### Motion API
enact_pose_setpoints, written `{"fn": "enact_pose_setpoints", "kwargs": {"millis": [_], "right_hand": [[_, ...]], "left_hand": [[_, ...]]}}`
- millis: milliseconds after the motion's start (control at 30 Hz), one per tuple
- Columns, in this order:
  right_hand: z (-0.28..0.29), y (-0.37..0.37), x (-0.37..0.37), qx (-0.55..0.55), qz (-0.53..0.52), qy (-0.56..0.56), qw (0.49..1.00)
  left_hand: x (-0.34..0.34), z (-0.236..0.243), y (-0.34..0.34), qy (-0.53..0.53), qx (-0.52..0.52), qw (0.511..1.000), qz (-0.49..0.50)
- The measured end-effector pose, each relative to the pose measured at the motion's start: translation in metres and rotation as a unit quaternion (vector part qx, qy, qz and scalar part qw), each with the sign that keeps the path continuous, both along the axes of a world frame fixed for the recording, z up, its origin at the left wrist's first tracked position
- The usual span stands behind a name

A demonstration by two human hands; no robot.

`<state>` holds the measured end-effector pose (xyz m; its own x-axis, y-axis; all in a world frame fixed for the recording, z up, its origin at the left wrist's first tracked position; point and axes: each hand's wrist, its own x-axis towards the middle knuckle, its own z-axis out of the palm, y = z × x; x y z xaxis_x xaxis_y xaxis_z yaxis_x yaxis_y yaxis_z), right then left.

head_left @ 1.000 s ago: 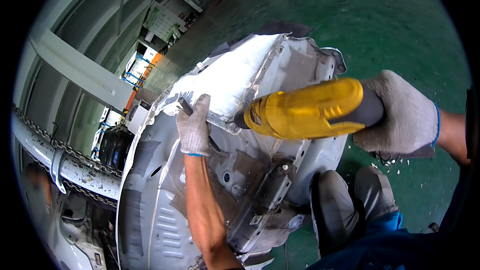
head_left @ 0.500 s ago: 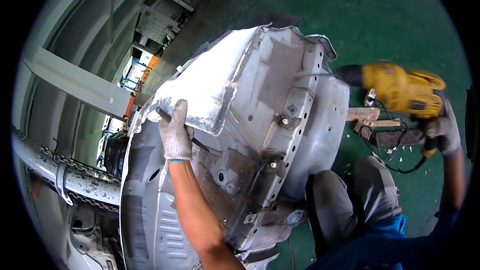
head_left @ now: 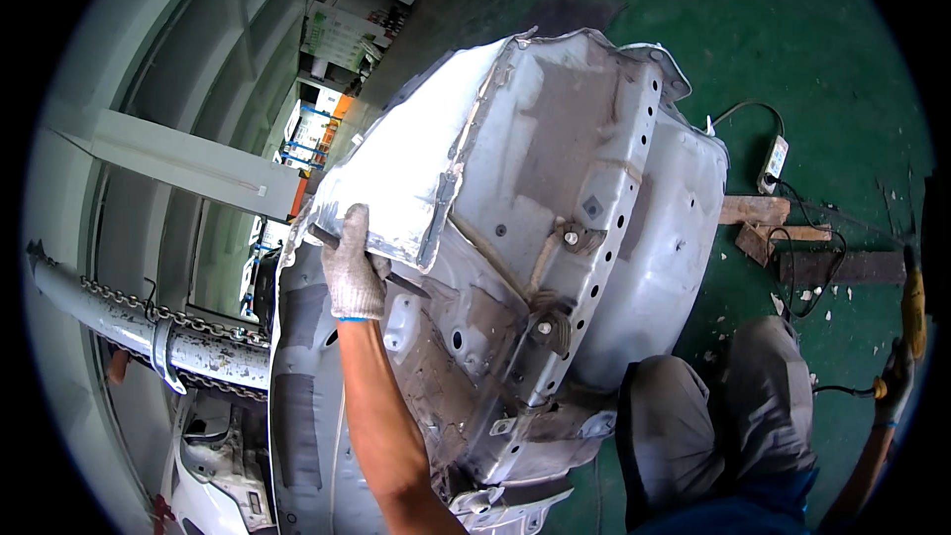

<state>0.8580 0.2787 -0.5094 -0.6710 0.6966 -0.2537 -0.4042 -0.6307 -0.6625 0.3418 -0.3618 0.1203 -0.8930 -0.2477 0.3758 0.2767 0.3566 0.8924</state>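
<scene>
My left hand [head_left: 355, 272], in a whitish knit glove, is closed around a dark metal bar [head_left: 408, 284]. The bar slants across the lower edge of a bright white panel section on a large grey car body panel [head_left: 550, 139], and my fingers lie against that edge. At the far right, my gloved right hand [head_left: 898, 376] grips a yellow corded drill [head_left: 916, 312]. The drill is seen edge-on near the picture's rim, away from the panel, with a thin dark bit at its front. Much of its body is hidden from this angle.
Wood blocks [head_left: 755, 209] and a white power strip [head_left: 774, 163] with black cord lie on the green floor [head_left: 743, 0] right of the panel, among pale chips. On the left are a worn metal pipe [head_left: 213, 352], chains [head_left: 168, 315] and a white car part [head_left: 226, 476].
My right hand has swung the drill right and downward, away from the panel to the picture's rim. My left hand keeps its hold on the bar. The view has shifted slightly.
</scene>
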Motion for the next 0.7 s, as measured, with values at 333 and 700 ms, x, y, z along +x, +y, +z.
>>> {"fn": "enact_pose_setpoints", "kwargs": {"millis": [333,700], "right_hand": [[0.396,-0.132,-0.249,0.369,0.211,-0.009,0.905],[0.564,-0.286,-0.352,0.484,0.373,0.075,0.788]], "left_hand": [[-0.007,0.006,-0.003,-0.007,-0.015,0.999,-0.049],[-0.001,0.005,-0.013,-0.017,0.021,0.997,-0.069]]}}
